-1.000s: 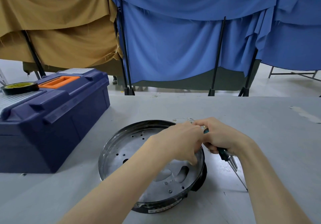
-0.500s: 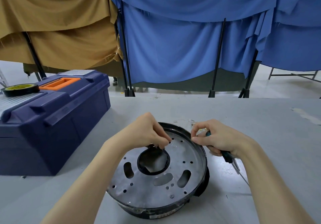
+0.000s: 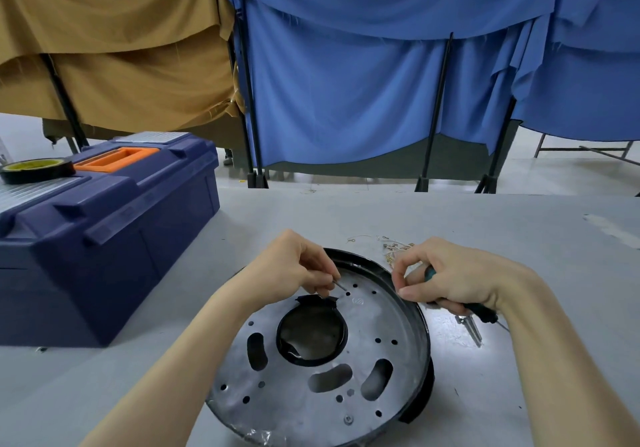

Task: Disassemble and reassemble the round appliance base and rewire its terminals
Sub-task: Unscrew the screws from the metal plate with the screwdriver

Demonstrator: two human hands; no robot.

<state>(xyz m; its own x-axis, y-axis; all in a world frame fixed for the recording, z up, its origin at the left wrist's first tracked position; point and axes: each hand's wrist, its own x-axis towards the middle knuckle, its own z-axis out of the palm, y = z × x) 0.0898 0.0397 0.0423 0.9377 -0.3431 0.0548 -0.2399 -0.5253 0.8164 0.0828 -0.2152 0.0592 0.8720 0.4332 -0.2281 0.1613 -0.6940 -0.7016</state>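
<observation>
Head view: left hand [image 3: 291, 270] pinches a metal pin [image 3: 340, 286] over the base [image 3: 384, 325]; right hand [image 3: 460, 278] grips screwdriver [image 3: 482, 312]; toolbox [image 3: 114, 238] left.

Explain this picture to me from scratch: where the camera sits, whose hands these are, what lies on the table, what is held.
There is no machine here: the one view comes from a camera worn on a person's head, looking down at their bare hands. On the grey table lies the round appliance base, a holed metal plate in a black rim. The left hand pinches what looks like a small screw over the plate. The right hand grips a screwdriver while its fingertips touch the rim. At the left stands a blue toolbox with a tape roll on top.
</observation>
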